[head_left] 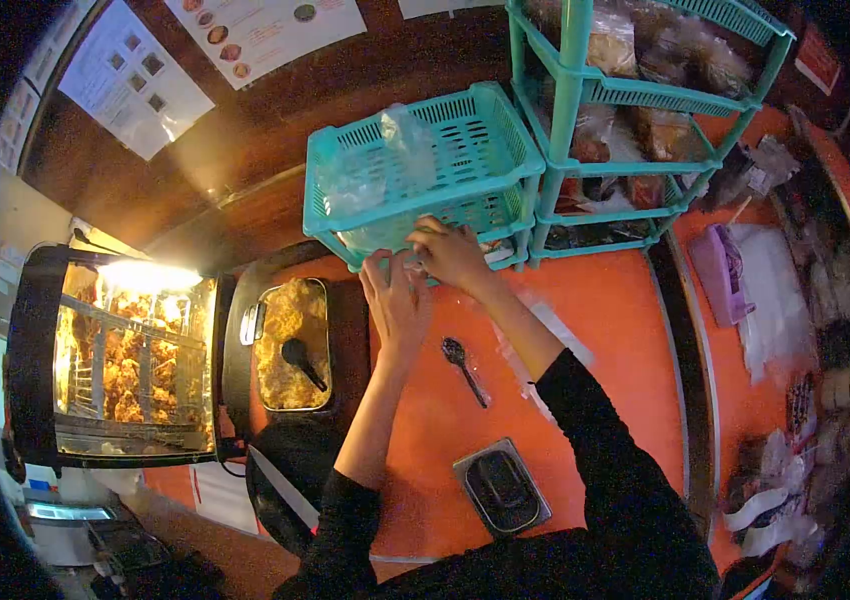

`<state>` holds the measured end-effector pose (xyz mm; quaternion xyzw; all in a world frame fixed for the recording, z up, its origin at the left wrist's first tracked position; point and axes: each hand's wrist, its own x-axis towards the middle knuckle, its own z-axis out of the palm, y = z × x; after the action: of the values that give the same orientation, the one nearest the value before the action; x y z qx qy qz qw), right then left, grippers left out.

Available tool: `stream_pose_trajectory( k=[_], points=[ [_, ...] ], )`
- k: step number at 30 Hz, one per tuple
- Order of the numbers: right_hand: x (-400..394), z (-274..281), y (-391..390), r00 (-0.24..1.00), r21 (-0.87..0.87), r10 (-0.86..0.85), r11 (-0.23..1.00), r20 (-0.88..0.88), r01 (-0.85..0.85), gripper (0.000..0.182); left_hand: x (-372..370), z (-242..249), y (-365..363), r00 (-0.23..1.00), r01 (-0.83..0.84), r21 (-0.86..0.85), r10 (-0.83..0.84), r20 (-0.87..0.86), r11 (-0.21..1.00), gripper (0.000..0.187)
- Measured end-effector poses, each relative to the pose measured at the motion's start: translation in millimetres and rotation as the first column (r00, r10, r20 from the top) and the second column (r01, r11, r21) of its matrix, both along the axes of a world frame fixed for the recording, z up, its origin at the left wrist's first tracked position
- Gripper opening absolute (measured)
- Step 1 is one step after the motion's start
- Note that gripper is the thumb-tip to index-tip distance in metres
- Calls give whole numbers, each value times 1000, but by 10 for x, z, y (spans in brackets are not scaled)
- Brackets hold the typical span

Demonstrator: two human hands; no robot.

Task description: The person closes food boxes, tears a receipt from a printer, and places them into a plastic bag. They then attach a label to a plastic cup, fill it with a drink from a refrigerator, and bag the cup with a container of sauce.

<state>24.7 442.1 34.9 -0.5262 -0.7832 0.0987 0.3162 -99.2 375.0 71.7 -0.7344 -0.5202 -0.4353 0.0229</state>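
Desk (595,330) of orange laminate carries a turquoise slotted plastic basket (425,165) near its far edge, long axis running along that edge, open side up, clear plastic bags (385,150) inside. Both hands meet at its near wall: right hand (450,255) pinching clear film there, left hand (395,300) flat against it, fingers extended, gripping nothing I can see. A tug could tip the basket. A black spoon (463,368) lies close by.

Perforated teal plastic basket (445,160), crinkled clear plastic bags (385,150) inside, smooth glossy orange counter (605,330), black plastic spoon (463,368).
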Motion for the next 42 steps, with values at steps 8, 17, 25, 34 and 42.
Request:
stream_pose_trajectory(
  k=[8,17,25,34,42],
  points=[
    [-388,-259,823,902,103,-79,986,-425,134,29,-348,-300,213,712,-179,-134,222,666,975,30],
    [-215,-495,1199,874,-98,52,989,-483,-113,50,-628,-90,627,516,365,-274,52,855,890,66],
    [68,-349,990,968,67,-191,977,-163,204,43,-744,-370,766,758,122,-321,121,641,939,41],
    [-61,175,-511,982,40,-158,986,-107,163,41,-409,-294,-308,941,-212,-125,237,241,969,48],
    [-81,-1296,-1891,933,-456,-78,856,350,242,30,-47,-475,211,356,615,-595,490,795,518,67]
  ],
)
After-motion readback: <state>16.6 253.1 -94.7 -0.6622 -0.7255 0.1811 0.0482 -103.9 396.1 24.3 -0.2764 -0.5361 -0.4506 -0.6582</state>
